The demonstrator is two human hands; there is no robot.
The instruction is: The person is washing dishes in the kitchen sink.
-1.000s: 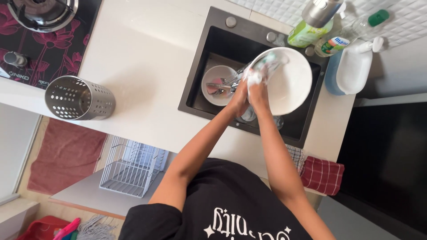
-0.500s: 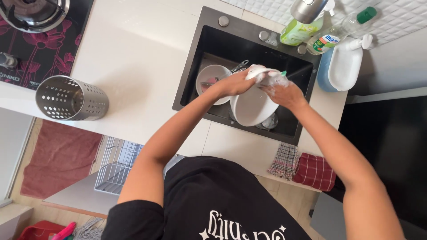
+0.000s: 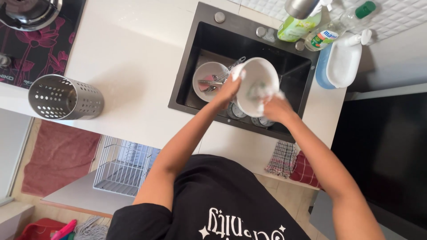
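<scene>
My left hand [image 3: 227, 90] grips the left rim of a white bowl [image 3: 262, 73], held tilted over the black sink [image 3: 189, 62] with its opening facing up. My right hand [image 3: 276, 109] presses a soapy sponge [image 3: 258, 92] with a green patch against the bowl's inner wall at the lower right. Under the bowl, a smaller white dish [image 3: 205, 75] rests in the sink with several pieces of cutlery [image 3: 217, 82] lying across it.
Two detergent bottles [image 3: 296, 26] [image 3: 329, 34] and a white-and-blue container [image 3: 342, 63] stand behind the sink at the right. A perforated steel cylinder [image 3: 66, 98] lies on the white counter. A hob [image 3: 31, 53] is far left. Checked and red cloths [image 3: 284, 158] hang off the counter edge; a wire rack [image 3: 124, 164] sits below.
The white dish has turned from nearly flat to opening-up. My right hand moved from beside the left hand to the lower right rim, wiping inside with the sponge.
</scene>
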